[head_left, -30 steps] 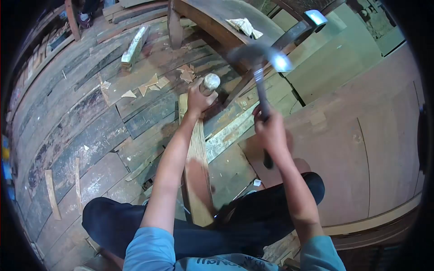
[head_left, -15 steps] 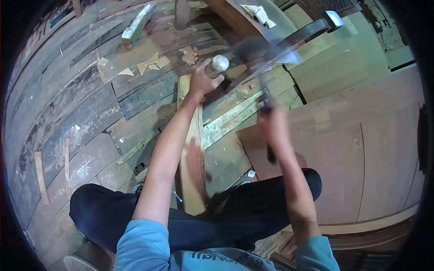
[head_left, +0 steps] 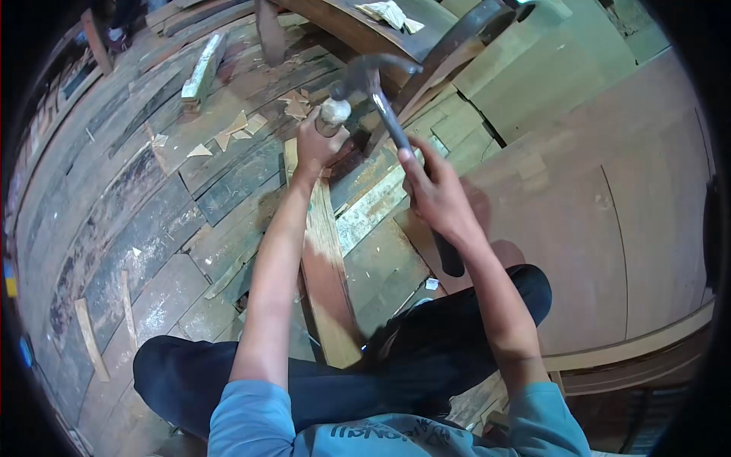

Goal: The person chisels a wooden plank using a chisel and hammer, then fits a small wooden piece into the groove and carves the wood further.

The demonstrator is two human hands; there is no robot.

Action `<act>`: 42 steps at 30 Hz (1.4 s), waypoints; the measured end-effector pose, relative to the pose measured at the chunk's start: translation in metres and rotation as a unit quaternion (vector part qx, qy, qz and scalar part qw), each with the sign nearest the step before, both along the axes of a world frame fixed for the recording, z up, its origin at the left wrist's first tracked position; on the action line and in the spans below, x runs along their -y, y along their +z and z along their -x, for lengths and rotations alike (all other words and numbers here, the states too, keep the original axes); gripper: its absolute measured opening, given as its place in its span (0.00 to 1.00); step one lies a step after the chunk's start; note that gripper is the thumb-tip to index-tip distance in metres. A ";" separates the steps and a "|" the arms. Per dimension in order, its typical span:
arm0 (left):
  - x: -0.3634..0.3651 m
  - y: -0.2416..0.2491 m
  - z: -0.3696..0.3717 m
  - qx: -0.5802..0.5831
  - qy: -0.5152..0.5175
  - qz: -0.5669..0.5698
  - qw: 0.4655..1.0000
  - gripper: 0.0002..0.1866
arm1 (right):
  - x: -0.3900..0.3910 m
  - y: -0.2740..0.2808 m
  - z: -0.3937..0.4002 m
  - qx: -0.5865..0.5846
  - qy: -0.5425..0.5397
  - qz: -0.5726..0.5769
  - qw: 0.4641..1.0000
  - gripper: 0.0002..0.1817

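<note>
The round-topped, pale wooden chisel handle (head_left: 333,113) stands upright at the far end of the long reddish-brown wooden plank (head_left: 326,263), which runs from the person's lap out toward twelve o'clock over the floor of worn grey boards (head_left: 145,228); the left hand (head_left: 314,146) is wrapped closed about the handle just under its cap, so the blade itself is hidden and I cannot tell how it sits in the wood; the dark steel claw hammer (head_left: 381,107) has its head touching or just above the cap, at about one o'clock of it, its black grip running back toward five o'clock through the right hand (head_left: 435,199), which is clenched round the shaft near its middle; pale wood chips (head_left: 228,133) lie scattered at ten o'clock of the chisel, a short greenish wood offcut (head_left: 199,76) lies beyond them, and broad reddish plywood sheets (head_left: 609,213) spread at three o'clock. The risk, as I judge it, is a glancing blow; the cap is small and rounded and the left fingers sit close below it, so an off-centre strike could slip onto the knuckles, or tip the chisel and gouge the plank askew.
</note>
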State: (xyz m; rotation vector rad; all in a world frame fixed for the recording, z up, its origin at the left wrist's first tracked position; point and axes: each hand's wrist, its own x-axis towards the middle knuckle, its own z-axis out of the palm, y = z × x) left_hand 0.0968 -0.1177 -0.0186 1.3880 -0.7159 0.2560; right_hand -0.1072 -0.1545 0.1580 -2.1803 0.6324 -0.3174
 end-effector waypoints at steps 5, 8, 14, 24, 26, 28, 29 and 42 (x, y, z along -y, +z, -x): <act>0.003 0.002 0.002 -0.003 0.023 0.022 0.999 0.20 | -0.006 0.057 -0.007 0.235 -0.009 0.046 0.971 0.17; 0.002 -0.001 0.001 -0.021 0.006 -0.009 1.000 0.18 | -0.005 0.049 -0.017 0.375 -0.011 -0.001 0.927 0.20; 0.001 0.002 0.004 0.016 -0.007 0.035 0.999 0.18 | 0.013 -0.007 -0.011 0.036 -0.036 0.063 0.997 0.26; 0.001 0.006 0.005 -0.002 -0.002 0.027 1.000 0.16 | 0.005 -0.019 -0.003 -0.022 0.011 0.104 0.994 0.25; 0.002 0.003 0.003 0.013 -0.001 0.054 0.998 0.18 | 0.009 -0.012 -0.001 0.007 -0.004 0.068 0.998 0.25; 0.000 0.000 0.004 0.020 0.033 -0.033 0.999 0.19 | -0.005 0.015 0.001 0.087 -0.027 -0.022 0.996 0.25; 0.005 -0.006 0.001 0.029 0.041 -0.006 0.999 0.19 | -0.010 0.027 -0.001 0.165 -0.039 -0.018 0.985 0.23; -0.003 -0.007 -0.003 -0.014 0.015 -0.026 0.999 0.20 | 0.002 0.018 0.003 0.155 -0.051 -0.136 0.977 0.26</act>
